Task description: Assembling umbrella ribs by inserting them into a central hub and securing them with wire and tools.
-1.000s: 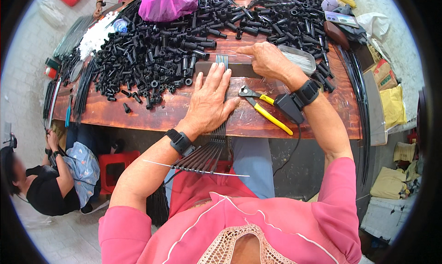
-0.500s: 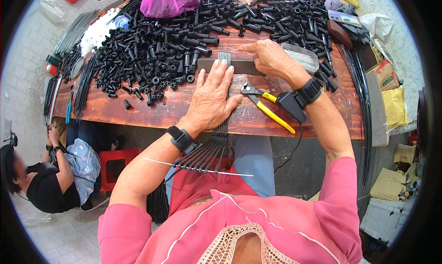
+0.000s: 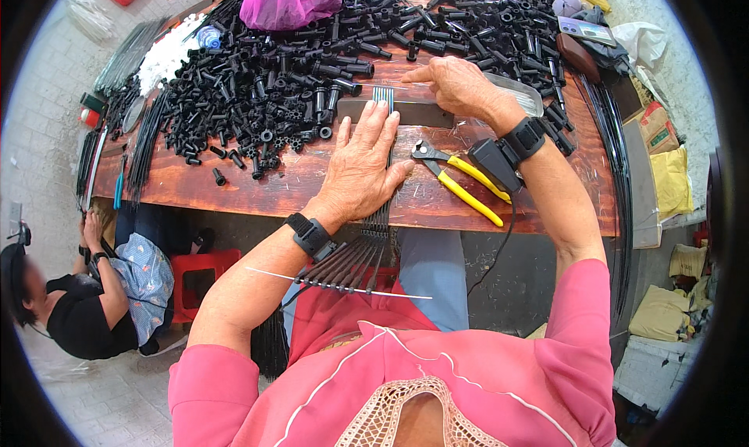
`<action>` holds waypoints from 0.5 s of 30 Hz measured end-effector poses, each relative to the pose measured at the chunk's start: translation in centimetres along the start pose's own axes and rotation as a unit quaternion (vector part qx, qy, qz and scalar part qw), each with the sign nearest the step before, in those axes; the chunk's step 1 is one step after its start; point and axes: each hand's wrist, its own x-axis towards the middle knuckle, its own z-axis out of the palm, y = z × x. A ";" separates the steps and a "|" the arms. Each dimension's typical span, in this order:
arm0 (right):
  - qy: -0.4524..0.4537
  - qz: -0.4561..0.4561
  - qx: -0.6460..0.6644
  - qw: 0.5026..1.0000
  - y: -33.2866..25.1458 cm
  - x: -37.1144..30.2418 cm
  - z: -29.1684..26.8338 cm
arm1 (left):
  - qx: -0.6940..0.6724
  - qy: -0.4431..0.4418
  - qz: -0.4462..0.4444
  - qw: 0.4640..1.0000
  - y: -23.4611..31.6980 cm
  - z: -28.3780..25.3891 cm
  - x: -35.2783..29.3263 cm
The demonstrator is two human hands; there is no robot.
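My left hand (image 3: 360, 162) lies flat, fingers stretched, on a band of thin black cords (image 3: 376, 222) that runs over the table edge. Under its fingertips is a dark bar (image 3: 425, 113), with pale blue-grey strand ends (image 3: 383, 94) showing beyond them. Below the table edge the cords fan out to a thin white rod (image 3: 398, 295) strung crosswise with small black beads. My right hand (image 3: 466, 88) hovers past the bar, its index finger stretched left and the others curled. A thin pale line shows near its fingertip; any grip is too fine to make out. Yellow-handled pliers (image 3: 462, 182) lie between my hands.
Black plastic tubular parts (image 3: 257, 96) heap across the far table (image 3: 257, 201), with a pink bag (image 3: 289, 2) on top. A clear tray (image 3: 521, 96) stands beside my right hand. Long black strands (image 3: 616, 182) hang at the right edge. A co-worker (image 3: 90, 299) sits at left.
My right hand has shifted slightly up, covering more of the clear tray. The thin line by its fingertip shows less plainly. My left hand stays pressed on the cords.
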 end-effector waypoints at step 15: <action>-0.036 -0.004 0.058 0.998 0.6 1.2 0.5 | 0.000 -0.001 0.000 1.000 0.0 0.0 0.0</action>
